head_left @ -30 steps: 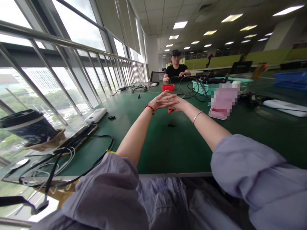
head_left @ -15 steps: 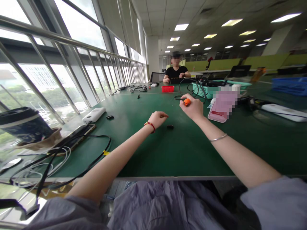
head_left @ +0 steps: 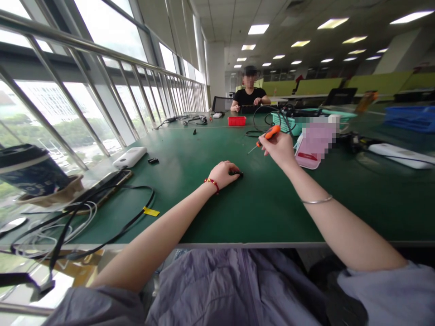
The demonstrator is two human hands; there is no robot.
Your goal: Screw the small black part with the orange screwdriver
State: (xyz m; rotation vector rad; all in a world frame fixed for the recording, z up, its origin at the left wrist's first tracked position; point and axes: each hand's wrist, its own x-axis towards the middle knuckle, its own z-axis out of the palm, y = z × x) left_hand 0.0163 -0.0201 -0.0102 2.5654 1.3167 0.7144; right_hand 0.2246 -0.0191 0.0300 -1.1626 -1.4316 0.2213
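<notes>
On the green table (head_left: 272, 208), my left hand (head_left: 222, 174) is closed around a small black part (head_left: 236, 173), whose right end sticks out past the fingertips. What kind of part it is, I cannot make out. A red beaded bracelet circles the left wrist. To the right and farther off, my right hand (head_left: 278, 145) grips a screwdriver (head_left: 273, 131) with an orange handle. Its thin metal shaft slants down and to the left, the tip above the table and apart from the black part.
A red tray (head_left: 237, 121) and a teal basket (head_left: 283, 123) with cables stand farther back. Right of my right hand leans a pink case (head_left: 314, 142). At left are a white power bank (head_left: 130, 157), a phone, cables and a cup (head_left: 32, 170). Across the table sits a person (head_left: 249, 96).
My left hand has come down onto the black part and grasped it. My right hand has turned, so the screwdriver's handle and shaft now show, with the shaft pointing down and left.
</notes>
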